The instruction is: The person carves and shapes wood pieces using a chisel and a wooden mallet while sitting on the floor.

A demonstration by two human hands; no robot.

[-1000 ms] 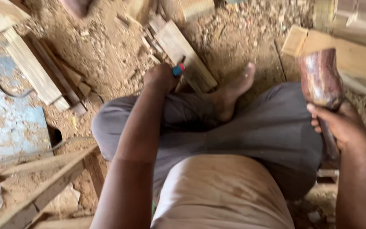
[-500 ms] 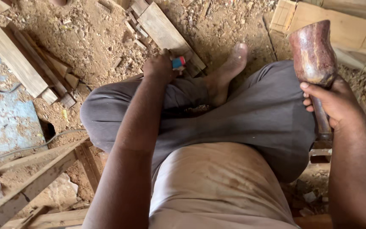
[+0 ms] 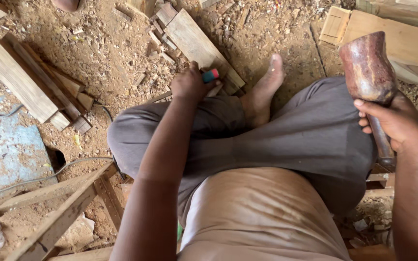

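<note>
Wooden mallet (image 3: 369,72) gripped by its handle in right hand (image 3: 396,126), head raised beside the knee | left hand (image 3: 189,86), fingers wrapped round a red-and-blue-handled tool (image 3: 210,75), rests on the floor by the bare foot (image 3: 263,89) | plank (image 3: 200,49) beyond shows no cutting; no blow under way.

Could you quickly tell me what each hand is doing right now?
Left hand: closed on a red-and-blue-handled tool.
Right hand: closed around a wooden mallet.
</note>
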